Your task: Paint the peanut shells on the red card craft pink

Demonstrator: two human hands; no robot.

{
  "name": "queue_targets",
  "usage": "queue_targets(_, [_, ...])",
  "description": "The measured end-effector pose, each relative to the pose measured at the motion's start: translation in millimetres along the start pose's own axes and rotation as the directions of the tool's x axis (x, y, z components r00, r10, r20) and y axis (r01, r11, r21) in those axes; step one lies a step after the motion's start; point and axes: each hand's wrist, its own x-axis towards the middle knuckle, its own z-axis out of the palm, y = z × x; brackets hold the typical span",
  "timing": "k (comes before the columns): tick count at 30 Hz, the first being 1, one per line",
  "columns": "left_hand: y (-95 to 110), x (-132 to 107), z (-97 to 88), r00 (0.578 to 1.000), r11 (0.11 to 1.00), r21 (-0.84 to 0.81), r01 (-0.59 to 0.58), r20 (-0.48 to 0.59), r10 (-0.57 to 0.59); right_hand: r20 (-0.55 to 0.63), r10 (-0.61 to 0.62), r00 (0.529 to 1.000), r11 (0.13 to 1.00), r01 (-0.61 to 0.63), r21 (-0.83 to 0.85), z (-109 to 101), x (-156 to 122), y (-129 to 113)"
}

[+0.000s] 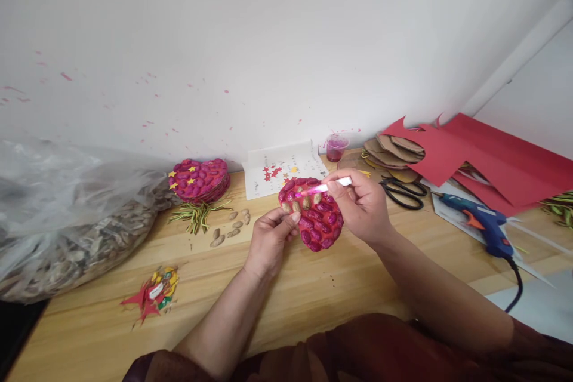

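Note:
My left hand [270, 237] is closed on the lower left edge of a heart-shaped piece [317, 219] covered in peanut shells, most painted magenta, a few near the top still bare tan. My right hand [362, 203] pinches a thin paintbrush [328, 187] with a white handle, its pink tip lying across the bare shells at the top of the piece. Both hands hold the piece above the wooden table [290, 292].
A stack of finished magenta shell hearts [199, 179] with yellow stars sits at the back left, by green stems [197, 213] and loose peanut shells [230, 229]. A plastic bag of shells [67, 221] lies left. Paint cup [335, 147], scissors [403, 192], blue glue gun [486, 228], red paper [483, 158] right.

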Motion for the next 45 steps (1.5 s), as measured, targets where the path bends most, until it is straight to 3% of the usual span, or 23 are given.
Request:
queue_targets(21, [1.4, -0.1, 0.7, 0.999, 0.999, -0.01, 0.033, 0.003, -0.033, -0.011, -0.022, 1.0, 0.999, 0.022, -0.027, -0.1, 2.0, 5.3])
queue_targets(28, [2.9, 0.0, 4.1, 0.998, 0.998, -0.047, 0.051, -0.031, -0.053, 0.02, -0.194, 0.981, 0.976, 0.195, -0.1, 1.6, 0.1, 1.3])
queue_targets(45, [3.3, -0.9, 3.3, 1.0, 0.996, 0.092, -0.011, -0.028, 0.013, 0.088, -0.291, 0.953, 0.95, 0.299, -0.094, 6.1, -4.0, -4.4])
